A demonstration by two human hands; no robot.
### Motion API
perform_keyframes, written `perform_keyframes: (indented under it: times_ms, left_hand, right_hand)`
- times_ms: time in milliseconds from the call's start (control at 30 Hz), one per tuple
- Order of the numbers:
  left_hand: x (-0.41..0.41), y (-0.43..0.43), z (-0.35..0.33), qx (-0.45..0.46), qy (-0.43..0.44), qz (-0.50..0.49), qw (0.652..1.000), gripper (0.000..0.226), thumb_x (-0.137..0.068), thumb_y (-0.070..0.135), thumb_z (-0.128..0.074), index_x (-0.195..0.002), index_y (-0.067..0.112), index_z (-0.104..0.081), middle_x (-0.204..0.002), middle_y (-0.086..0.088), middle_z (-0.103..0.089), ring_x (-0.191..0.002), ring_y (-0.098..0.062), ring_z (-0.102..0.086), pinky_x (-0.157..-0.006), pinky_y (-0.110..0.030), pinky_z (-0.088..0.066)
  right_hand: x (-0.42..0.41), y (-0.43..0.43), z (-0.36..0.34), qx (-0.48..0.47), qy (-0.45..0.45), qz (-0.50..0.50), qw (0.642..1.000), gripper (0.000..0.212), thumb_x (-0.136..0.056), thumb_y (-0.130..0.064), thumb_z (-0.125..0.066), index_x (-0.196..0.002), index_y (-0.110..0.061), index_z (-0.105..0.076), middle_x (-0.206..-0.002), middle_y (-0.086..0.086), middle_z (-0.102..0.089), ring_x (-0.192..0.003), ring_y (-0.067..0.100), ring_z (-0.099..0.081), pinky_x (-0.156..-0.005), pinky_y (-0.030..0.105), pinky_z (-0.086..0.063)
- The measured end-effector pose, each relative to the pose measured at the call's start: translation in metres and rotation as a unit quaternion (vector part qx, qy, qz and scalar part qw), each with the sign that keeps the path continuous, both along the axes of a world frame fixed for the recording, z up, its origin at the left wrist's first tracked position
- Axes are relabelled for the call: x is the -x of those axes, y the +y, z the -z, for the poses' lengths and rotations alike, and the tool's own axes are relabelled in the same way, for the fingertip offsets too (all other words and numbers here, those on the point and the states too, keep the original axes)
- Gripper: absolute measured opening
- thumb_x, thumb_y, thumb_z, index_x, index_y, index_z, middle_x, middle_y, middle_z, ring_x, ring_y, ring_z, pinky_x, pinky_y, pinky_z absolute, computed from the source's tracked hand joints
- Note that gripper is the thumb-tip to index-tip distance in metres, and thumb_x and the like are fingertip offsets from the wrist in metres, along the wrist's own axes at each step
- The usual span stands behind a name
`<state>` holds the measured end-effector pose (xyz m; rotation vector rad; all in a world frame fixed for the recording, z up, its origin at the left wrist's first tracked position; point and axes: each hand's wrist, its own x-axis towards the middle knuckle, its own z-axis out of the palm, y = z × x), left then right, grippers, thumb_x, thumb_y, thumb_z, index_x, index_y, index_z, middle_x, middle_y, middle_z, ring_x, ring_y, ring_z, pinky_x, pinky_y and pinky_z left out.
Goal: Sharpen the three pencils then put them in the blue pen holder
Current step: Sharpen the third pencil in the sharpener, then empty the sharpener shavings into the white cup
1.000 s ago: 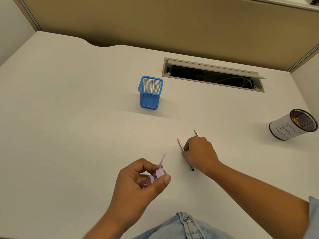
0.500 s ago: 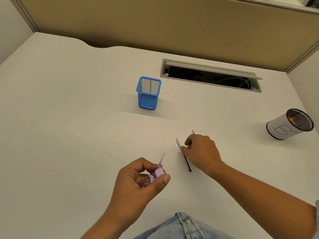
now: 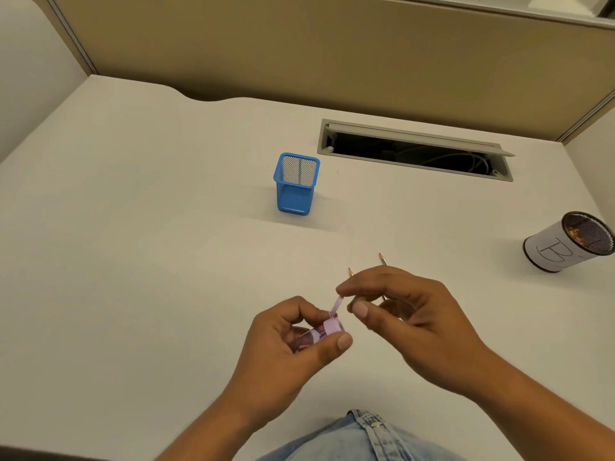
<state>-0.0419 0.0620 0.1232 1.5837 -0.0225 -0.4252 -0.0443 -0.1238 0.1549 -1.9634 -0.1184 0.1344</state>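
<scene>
My left hand (image 3: 293,344) grips a lilac pencil sharpener (image 3: 327,329) with a clear shavings box. Its thin lid flap (image 3: 336,306) stands up. My right hand (image 3: 409,321) hovers just right of it, with the forefinger tip touching the top of the flap and the thumb beside it; nothing is in its grasp. Two pencils lie on the desk under that hand, and only their sharpened tips (image 3: 350,270) (image 3: 382,256) poke out beyond the fingers. I do not see a third pencil. The blue mesh pen holder (image 3: 294,186) stands upright further back, left of centre.
A white-wrapped mesh cup marked "B" (image 3: 559,256) with shavings inside stands at the right edge. An open cable slot (image 3: 416,151) is cut into the desk behind. A tan partition wall (image 3: 332,44) closes off the back. My denim-clad lap (image 3: 362,440) is at the front edge.
My right hand has lifted off the two pencils and moved left and towards me to the sharpener's flap. The left hand has kept its hold on the sharpener.
</scene>
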Motion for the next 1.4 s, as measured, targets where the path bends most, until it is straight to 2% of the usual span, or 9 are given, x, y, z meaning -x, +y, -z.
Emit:
perform_keyframes:
  times_ms: [100,200,400,533,700,1033,1133,1233,1400]
  left_hand:
    - [0.001,-0.003,-0.003,-0.001,-0.005,0.012,1.000,0.032,-0.062,0.043,-0.081,-0.078,0.017,-0.072,-0.078,-0.003,-0.074,-0.062,-0.026,-0.060,-0.064,-0.031,-0.053]
    - [0.001,-0.005,-0.005,-0.003,-0.003,0.028,1.000,0.031,-0.060,0.039,-0.080,-0.079,0.015,-0.072,-0.077,-0.002,-0.074,-0.061,-0.019,-0.059,-0.064,-0.029,-0.053]
    - [-0.003,-0.009,-0.019,0.042,0.010,0.053,0.998,0.030,-0.067,0.031,-0.074,-0.076,0.003,-0.069,-0.065,0.002,-0.070,-0.038,-0.001,-0.049,-0.045,-0.009,-0.040]
    - [-0.005,-0.013,-0.021,0.041,0.028,0.026,0.998,0.036,-0.082,0.041,-0.058,-0.066,0.010,-0.067,-0.046,0.008,-0.048,-0.041,-0.011,-0.030,-0.040,-0.019,-0.027]
    - [-0.007,-0.013,-0.021,0.049,0.070,-0.007,0.996,0.045,-0.095,0.036,-0.048,-0.058,0.016,-0.063,-0.047,0.001,-0.038,-0.040,-0.011,-0.025,-0.040,-0.019,-0.022]
    - [-0.008,-0.001,-0.023,-0.037,0.057,0.073,0.995,0.042,-0.097,0.037,-0.044,-0.062,0.021,-0.060,-0.043,0.012,-0.051,-0.040,-0.006,-0.040,-0.043,-0.014,-0.035]
    - [-0.014,0.009,-0.028,-0.044,0.020,0.140,0.989,0.024,-0.080,0.046,-0.059,-0.072,0.024,-0.064,-0.055,0.012,-0.061,-0.046,-0.006,-0.051,-0.046,-0.012,-0.040]
    - [-0.017,0.014,-0.027,-0.084,-0.024,0.161,0.983,0.033,-0.062,0.044,-0.078,-0.090,0.028,-0.068,-0.082,0.014,-0.071,-0.061,-0.005,-0.064,-0.055,-0.015,-0.049]
    - [-0.010,0.008,-0.027,-0.092,-0.081,0.147,0.981,0.027,-0.066,0.041,-0.076,-0.088,0.031,-0.065,-0.083,0.021,-0.069,-0.067,-0.002,-0.062,-0.057,-0.015,-0.049]
  right_hand:
    - [0.008,-0.003,0.001,-0.001,-0.021,0.033,0.999,0.014,-0.084,-0.025,-0.070,-0.094,-0.031,-0.076,-0.092,-0.013,-0.073,-0.082,0.018,-0.068,-0.066,0.022,-0.054]
    - [0.013,-0.005,0.002,-0.012,-0.021,0.065,0.998,0.017,-0.081,-0.019,-0.075,-0.091,-0.032,-0.075,-0.083,-0.008,-0.074,-0.071,0.019,-0.067,-0.064,0.024,-0.054]
    - [0.020,-0.010,-0.005,-0.033,-0.026,0.060,0.997,0.018,-0.079,-0.010,-0.078,-0.083,-0.027,-0.074,-0.083,-0.002,-0.075,-0.079,0.021,-0.070,-0.065,0.023,-0.054]
    - [0.023,-0.009,-0.004,-0.062,-0.033,0.085,0.994,0.007,-0.076,-0.018,-0.075,-0.079,-0.024,-0.073,-0.082,-0.001,-0.073,-0.074,0.017,-0.067,-0.061,0.017,-0.049]
    - [0.027,-0.007,-0.002,-0.062,-0.025,0.066,0.996,0.007,-0.075,-0.015,-0.078,-0.078,-0.020,-0.074,-0.084,0.001,-0.072,-0.078,0.022,-0.068,-0.063,0.022,-0.052]
    - [0.026,0.000,-0.001,-0.060,0.074,-0.022,0.995,0.031,-0.080,-0.010,-0.078,-0.103,-0.030,-0.075,-0.101,-0.007,-0.073,-0.087,0.018,-0.070,-0.071,0.025,-0.056]
    - [0.024,-0.002,-0.001,-0.098,0.087,-0.007,0.991,0.028,-0.080,-0.004,-0.077,-0.100,-0.023,-0.076,-0.097,-0.003,-0.075,-0.084,0.018,-0.071,-0.073,0.025,-0.056]
    - [0.023,-0.007,-0.002,-0.145,0.100,0.016,0.984,0.027,-0.076,-0.010,-0.079,-0.098,-0.025,-0.076,-0.095,0.005,-0.077,-0.085,0.021,-0.072,-0.073,0.025,-0.056]
    - [0.024,-0.013,-0.004,-0.189,0.099,0.024,0.977,0.030,-0.065,-0.005,-0.078,-0.093,-0.015,-0.079,-0.085,0.005,-0.077,-0.076,0.016,-0.071,-0.068,0.021,-0.055]
